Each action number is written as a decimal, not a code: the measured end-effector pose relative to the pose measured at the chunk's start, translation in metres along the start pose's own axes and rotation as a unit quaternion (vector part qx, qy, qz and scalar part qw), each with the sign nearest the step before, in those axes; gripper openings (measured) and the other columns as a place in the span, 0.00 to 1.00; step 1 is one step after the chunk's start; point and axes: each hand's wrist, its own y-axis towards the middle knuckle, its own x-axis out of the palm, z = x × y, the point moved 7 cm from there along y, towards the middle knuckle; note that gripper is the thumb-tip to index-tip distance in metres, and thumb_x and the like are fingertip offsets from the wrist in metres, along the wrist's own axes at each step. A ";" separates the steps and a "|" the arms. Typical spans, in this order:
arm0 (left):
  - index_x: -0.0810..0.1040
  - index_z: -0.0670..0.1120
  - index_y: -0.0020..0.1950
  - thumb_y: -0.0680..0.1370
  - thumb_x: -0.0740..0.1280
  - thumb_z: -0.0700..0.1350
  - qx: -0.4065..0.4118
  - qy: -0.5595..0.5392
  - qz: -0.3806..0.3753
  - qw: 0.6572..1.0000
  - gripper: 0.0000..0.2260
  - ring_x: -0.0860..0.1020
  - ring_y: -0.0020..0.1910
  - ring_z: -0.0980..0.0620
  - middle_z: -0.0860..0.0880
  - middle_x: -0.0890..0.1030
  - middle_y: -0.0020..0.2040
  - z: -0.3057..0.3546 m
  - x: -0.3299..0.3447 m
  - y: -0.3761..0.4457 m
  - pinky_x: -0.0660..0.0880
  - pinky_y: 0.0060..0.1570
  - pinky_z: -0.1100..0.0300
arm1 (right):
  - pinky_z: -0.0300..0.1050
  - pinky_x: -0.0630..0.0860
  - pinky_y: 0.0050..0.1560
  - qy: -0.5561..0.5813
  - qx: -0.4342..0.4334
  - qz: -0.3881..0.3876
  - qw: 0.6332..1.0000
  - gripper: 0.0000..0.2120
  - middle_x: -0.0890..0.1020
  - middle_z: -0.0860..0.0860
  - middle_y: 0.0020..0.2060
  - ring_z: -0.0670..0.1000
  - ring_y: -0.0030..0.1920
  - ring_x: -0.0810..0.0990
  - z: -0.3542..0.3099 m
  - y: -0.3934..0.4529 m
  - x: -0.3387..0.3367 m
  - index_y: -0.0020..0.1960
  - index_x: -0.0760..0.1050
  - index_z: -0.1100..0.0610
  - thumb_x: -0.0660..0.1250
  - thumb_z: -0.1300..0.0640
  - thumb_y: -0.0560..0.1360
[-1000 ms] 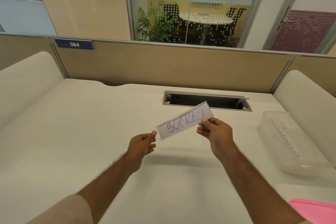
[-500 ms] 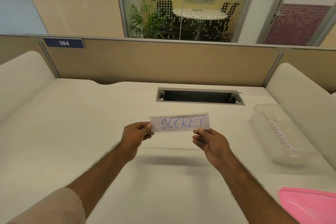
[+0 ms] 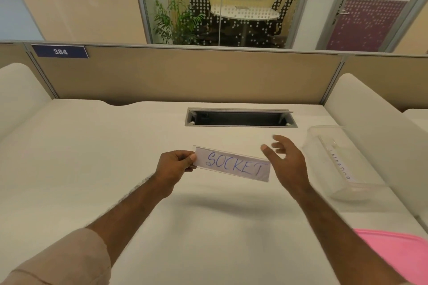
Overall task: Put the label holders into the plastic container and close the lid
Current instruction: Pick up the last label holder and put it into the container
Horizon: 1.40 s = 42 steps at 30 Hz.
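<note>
A clear label holder with a white slip reading "SOCKET" hangs above the white desk, pinched at its left end by my left hand. My right hand is open beside its right end, fingers spread, holding nothing. The clear plastic container stands open at the right of the desk with another label holder lying inside it. The pink lid lies on the desk at the lower right, partly out of frame.
A rectangular cable slot is cut into the desk behind the hands. A tan partition with a "384" plate closes the far edge. White rounded side panels rise at left and right.
My right hand has let go of the holder's right end and opened. The holder, once tilted up to the right, now slopes slightly down to the right, held only by my left hand.
</note>
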 end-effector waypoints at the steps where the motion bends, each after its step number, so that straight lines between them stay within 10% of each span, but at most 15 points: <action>1: 0.83 0.41 0.49 0.78 0.68 0.39 0.005 0.012 -0.010 1.000 0.04 0.81 0.39 0.48 0.45 0.84 0.42 0.002 0.009 0.001 0.79 0.39 0.62 | 0.40 0.75 0.48 -0.046 -0.010 -0.085 0.995 0.22 0.81 0.50 0.52 0.49 0.50 0.79 -0.005 0.007 0.004 0.62 0.75 0.50 0.71 0.43 0.71; 4: 0.83 0.43 0.49 0.78 0.68 0.40 0.022 0.044 -0.045 0.998 0.04 0.81 0.40 0.48 0.46 0.85 0.42 0.008 0.041 0.005 0.79 0.41 0.61 | 0.41 0.77 0.49 -0.222 0.033 -0.350 0.909 0.30 0.80 0.49 0.56 0.51 0.53 0.80 0.002 0.007 0.017 0.67 0.72 0.48 0.71 0.38 0.69; 6: 0.84 0.43 0.49 0.78 0.69 0.40 0.035 0.060 -0.068 0.995 0.05 0.81 0.40 0.50 0.47 0.85 0.41 0.012 0.062 0.007 0.79 0.41 0.61 | 0.42 0.78 0.50 -0.243 0.050 -0.397 0.884 0.30 0.81 0.51 0.56 0.52 0.52 0.81 0.010 0.007 0.010 0.68 0.72 0.50 0.73 0.43 0.69; 14: 0.82 0.46 0.54 0.80 0.65 0.46 0.051 0.114 -0.120 0.985 0.08 0.81 0.49 0.46 0.48 0.84 0.48 0.015 0.134 0.016 0.79 0.44 0.63 | 0.47 0.80 0.46 -0.125 0.057 -0.331 0.933 0.21 0.86 0.52 0.45 0.55 0.47 0.85 0.050 0.026 -0.046 0.60 0.80 0.52 0.76 0.47 0.69; 20: 0.63 0.48 0.76 0.79 0.58 0.62 0.070 0.359 -0.086 0.927 0.30 0.65 0.74 0.48 0.49 0.65 0.76 -0.023 0.174 0.025 0.62 0.72 0.52 | 0.50 0.81 0.49 -0.105 0.069 -0.233 0.964 0.19 0.85 0.50 0.49 0.53 0.46 0.85 0.072 0.049 -0.098 0.58 0.81 0.51 0.74 0.46 0.70; 32: 0.44 0.45 0.80 0.75 0.42 0.72 0.153 0.571 -0.116 0.798 0.42 0.40 0.79 0.54 0.51 0.43 0.81 -0.097 0.233 0.009 0.41 0.77 0.54 | 0.57 0.78 0.56 -0.027 0.167 0.067 0.983 0.20 0.80 0.55 0.55 0.57 0.53 0.80 0.150 0.083 -0.216 0.60 0.73 0.58 0.68 0.46 0.75; 42: 0.45 0.45 0.80 0.76 0.43 0.71 0.160 0.582 -0.095 0.791 0.41 0.42 0.79 0.54 0.51 0.45 0.81 -0.101 0.232 0.012 0.42 0.77 0.53 | 0.55 0.75 0.57 -0.250 0.193 -0.011 0.949 0.25 0.78 0.61 0.58 0.63 0.57 0.77 0.179 0.108 -0.194 0.66 0.64 0.61 0.67 0.51 0.76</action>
